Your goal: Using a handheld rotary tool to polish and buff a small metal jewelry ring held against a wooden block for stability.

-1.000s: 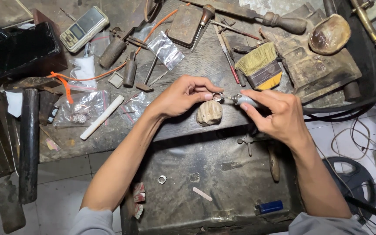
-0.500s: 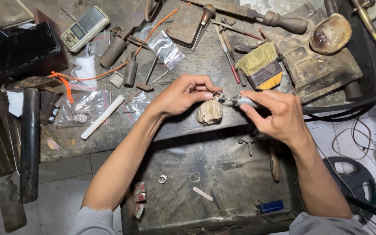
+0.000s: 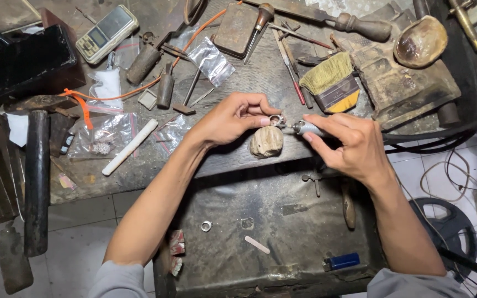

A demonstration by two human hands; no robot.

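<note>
A big dark workbench [image 3: 139, 160] is covered in tools, and a wooden peg [image 3: 266, 141] sticks out at its edge to prop the work. The right hand [image 3: 349, 144] grips a small grinding tool [image 3: 307, 128] like a pencil, probably for steady aim. The left hand [image 3: 233, 117] pinches a little ring [image 3: 276, 119] just above the peg, against the tool's tip.

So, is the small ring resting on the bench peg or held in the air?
Held: the left hand pinches the ring just above the peg, against the tool tip.
</note>
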